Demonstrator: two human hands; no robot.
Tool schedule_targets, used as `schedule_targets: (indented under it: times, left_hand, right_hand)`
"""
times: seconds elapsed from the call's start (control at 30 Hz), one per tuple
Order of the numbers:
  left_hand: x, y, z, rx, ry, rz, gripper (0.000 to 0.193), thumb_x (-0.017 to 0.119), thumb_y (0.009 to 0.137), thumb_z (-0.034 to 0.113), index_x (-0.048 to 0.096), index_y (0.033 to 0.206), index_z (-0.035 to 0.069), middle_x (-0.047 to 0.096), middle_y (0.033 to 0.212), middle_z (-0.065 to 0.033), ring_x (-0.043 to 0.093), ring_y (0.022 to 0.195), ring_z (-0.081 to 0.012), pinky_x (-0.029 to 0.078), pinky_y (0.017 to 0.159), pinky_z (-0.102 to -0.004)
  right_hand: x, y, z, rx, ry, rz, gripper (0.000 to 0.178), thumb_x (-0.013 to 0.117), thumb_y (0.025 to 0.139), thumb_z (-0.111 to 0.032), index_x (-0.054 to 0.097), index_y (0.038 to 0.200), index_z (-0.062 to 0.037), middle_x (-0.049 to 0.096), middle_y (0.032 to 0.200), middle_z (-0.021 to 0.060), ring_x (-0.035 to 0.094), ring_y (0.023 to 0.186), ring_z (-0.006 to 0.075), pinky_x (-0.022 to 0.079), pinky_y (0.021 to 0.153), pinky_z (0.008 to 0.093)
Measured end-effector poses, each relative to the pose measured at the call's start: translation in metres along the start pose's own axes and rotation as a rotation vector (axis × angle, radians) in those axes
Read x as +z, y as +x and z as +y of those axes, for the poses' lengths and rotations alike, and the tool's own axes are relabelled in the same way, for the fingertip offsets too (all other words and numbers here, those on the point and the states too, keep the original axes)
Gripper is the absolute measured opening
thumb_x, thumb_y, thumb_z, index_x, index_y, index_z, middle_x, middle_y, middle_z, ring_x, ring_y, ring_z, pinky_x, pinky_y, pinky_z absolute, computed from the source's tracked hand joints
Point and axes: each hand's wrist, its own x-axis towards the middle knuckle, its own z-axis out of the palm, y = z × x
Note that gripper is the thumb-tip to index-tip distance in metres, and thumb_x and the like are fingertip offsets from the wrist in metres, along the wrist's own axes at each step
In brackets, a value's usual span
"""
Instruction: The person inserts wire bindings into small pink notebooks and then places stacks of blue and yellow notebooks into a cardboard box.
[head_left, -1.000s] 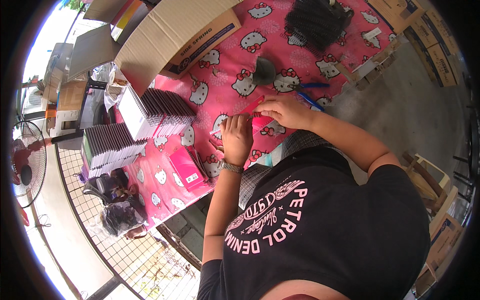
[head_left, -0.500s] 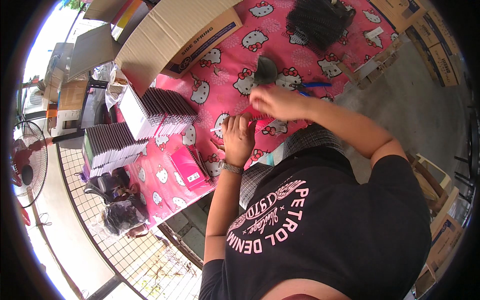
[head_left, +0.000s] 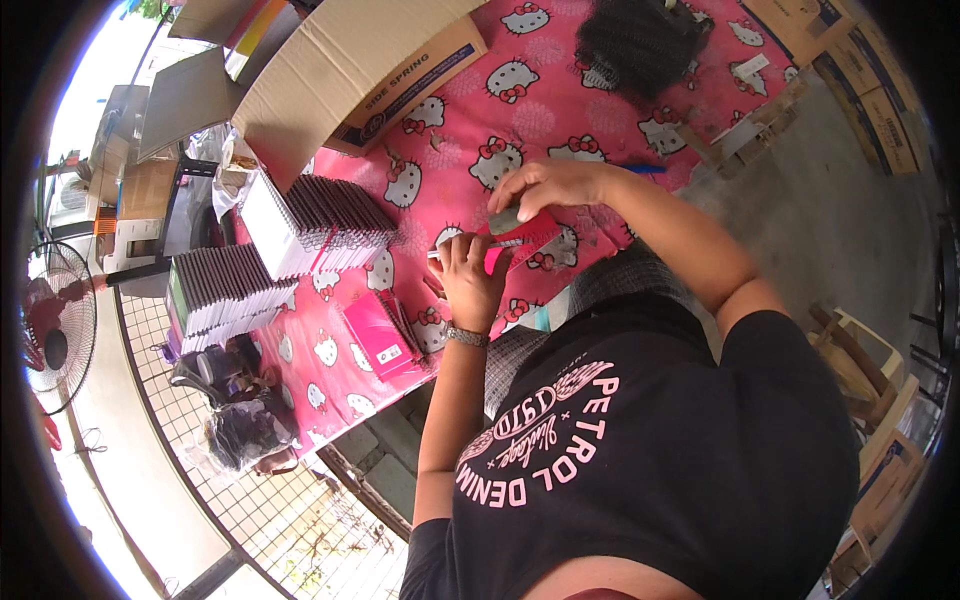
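A pink notebook [head_left: 537, 236] lies on the table in front of me, a row of binding along its edge. With bent fingers my left hand [head_left: 474, 275] grips it at its near left side, where a thin white strip also shows by the fingertips. My right hand [head_left: 560, 188] is closed on a dark grey-green flat piece [head_left: 506, 222], held over the notebook's far edge next to the left fingers. The kind of piece cannot be made out. Left of my left wrist lie pink spiral notebooks [head_left: 377, 335].
Two tall stacks of spiral notebooks [head_left: 335, 225] stand at the left, beside an open cardboard box [head_left: 410, 85]. Black binding coils [head_left: 640, 50] are heaped at the back. A blue handle [head_left: 645, 168] lies beyond my right wrist. A fan [head_left: 55, 330] stands at far left.
My right hand has picked up the dark grey-green piece from the table and brought it nearer, onto the notebook's edge. The left hand stays almost where it was.
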Motion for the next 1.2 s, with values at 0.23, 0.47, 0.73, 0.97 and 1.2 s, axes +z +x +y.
schedule_targets:
  times: [0.23, 0.47, 0.73, 0.97, 1.2]
  left_hand:
    - [-0.009, -0.001, -0.011, -0.037, -0.155, 0.067, 0.035, 0.081, 0.072, 0.017, 0.062, 0.1, 0.007, 0.06, 0.104, -0.0106, 0.054, 0.102, -0.0327, 0.042, 0.089, -0.0446]
    - [-0.01, -0.006, -0.016, -0.117, -0.125, 0.098, 0.034, 0.08, 0.074, 0.014, 0.063, 0.102, 0.007, 0.059, 0.106, -0.0114, 0.055, 0.101, -0.0318, 0.043, 0.09, -0.0433]
    - [-0.009, -0.004, -0.029, -0.188, -0.415, -0.004, 0.028, 0.081, 0.076, 0.01, 0.067, 0.099, 0.005, 0.057, 0.105, -0.0118, 0.06, 0.089, -0.0252, 0.052, 0.072, -0.0352]
    - [-0.012, -0.004, -0.035, -0.123, -0.465, 0.034, 0.026, 0.082, 0.074, 0.007, 0.068, 0.096, 0.003, 0.058, 0.1, -0.0091, 0.061, 0.086, -0.0206, 0.052, 0.069, -0.0312]
    - [-0.014, -0.001, -0.036, -0.164, -0.528, -0.002, 0.029, 0.084, 0.071, 0.01, 0.066, 0.092, 0.004, 0.06, 0.094, -0.0097, 0.063, 0.081, -0.0243, 0.053, 0.071, -0.0346]
  right_hand:
    - [-0.001, 0.001, -0.01, -0.042, 0.329, -0.126, 0.046, 0.069, 0.078, -0.023, 0.067, 0.118, 0.0008, 0.066, 0.107, 0.0058, 0.058, 0.102, 0.0139, 0.044, 0.093, 0.0294]
    - [0.005, 0.011, -0.003, 0.018, 0.0, -0.053, 0.042, 0.071, 0.075, -0.014, 0.069, 0.114, -0.0015, 0.067, 0.107, 0.0056, 0.06, 0.101, 0.0154, 0.046, 0.091, 0.0292]
    - [0.008, 0.018, -0.005, 0.108, 0.099, -0.069, 0.042, 0.069, 0.076, -0.012, 0.066, 0.117, -0.0003, 0.069, 0.105, 0.0063, 0.062, 0.098, 0.0136, 0.045, 0.091, 0.0274]
    - [0.008, 0.023, -0.001, 0.081, -0.03, -0.096, 0.041, 0.069, 0.076, -0.011, 0.067, 0.116, -0.0005, 0.068, 0.108, 0.0079, 0.062, 0.1, 0.0145, 0.046, 0.092, 0.0285]
    - [0.012, 0.03, 0.001, 0.106, 0.116, -0.085, 0.042, 0.071, 0.075, -0.013, 0.067, 0.115, -0.0011, 0.067, 0.106, 0.0083, 0.06, 0.1, 0.014, 0.046, 0.092, 0.0288]
